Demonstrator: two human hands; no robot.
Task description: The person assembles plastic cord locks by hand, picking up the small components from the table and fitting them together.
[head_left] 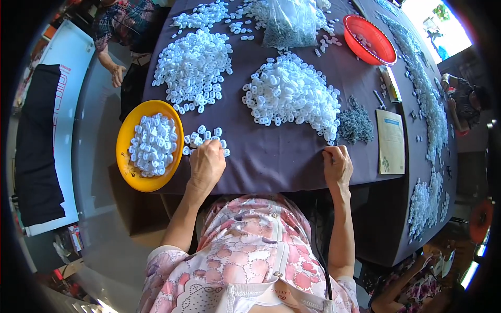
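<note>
My left hand [207, 163] is at the table's near edge, fingers curled down over a small cluster of white oval plastic pieces [217, 133]. Whatever its fingertips hold is hidden. Beside it stands a yellow bowl [123, 151] filled with similar white pieces [152, 143]. My right hand [338, 166] has thumb and fingers pinched together at the near tip of a large heap of white pieces [295, 91]; I cannot make out anything between them. Just beyond that hand lies a tangled pile of small grey parts [356, 122].
Another white heap [193, 65] lies at the far left. A clear bag of grey parts [290, 26] and a red basin [360, 40] stand farther back. A tan booklet [391, 141] lies at the right. Other people sit around, one person's hand [116, 70] at upper left.
</note>
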